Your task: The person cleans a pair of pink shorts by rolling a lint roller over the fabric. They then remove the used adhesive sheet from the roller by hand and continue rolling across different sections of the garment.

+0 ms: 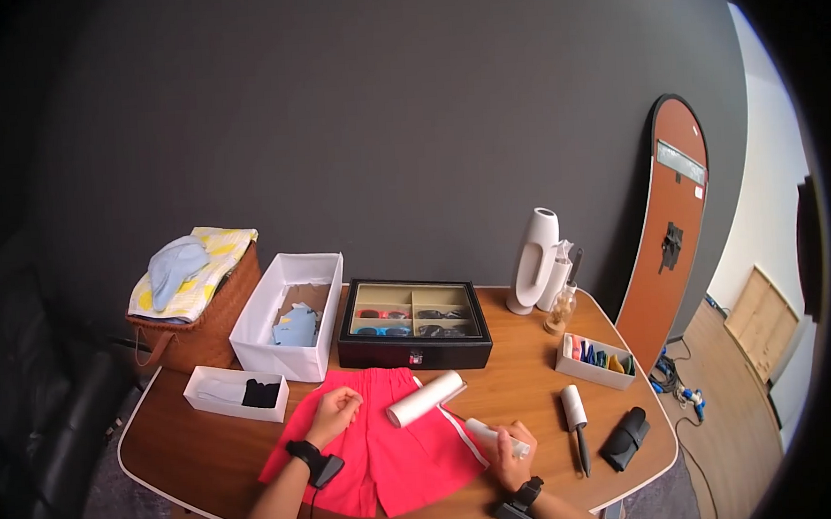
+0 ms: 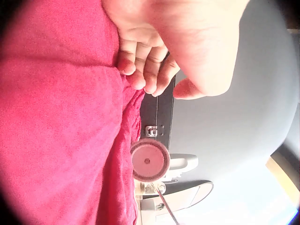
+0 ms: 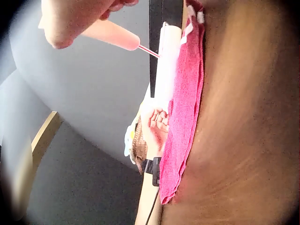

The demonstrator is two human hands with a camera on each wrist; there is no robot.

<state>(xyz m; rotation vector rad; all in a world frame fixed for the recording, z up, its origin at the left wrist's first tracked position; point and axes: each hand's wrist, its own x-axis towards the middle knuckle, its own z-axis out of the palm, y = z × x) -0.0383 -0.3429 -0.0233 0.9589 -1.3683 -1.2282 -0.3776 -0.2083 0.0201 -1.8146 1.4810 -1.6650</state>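
Note:
Pink shorts with a white side stripe lie on the wooden table. The right hand grips the white handle of a large lint roller, whose white cylinder rests on the upper right part of the shorts. Over the left part of the shorts is the left hand, its fingers loosely bent and holding nothing; in the left wrist view the fingertips lie at the pink fabric. The roller's round end shows there too.
Behind the shorts stand a black glasses case and a white fabric bin. A small white box is at left. At right are a smaller lint roller, a black pouch and a box of coloured items.

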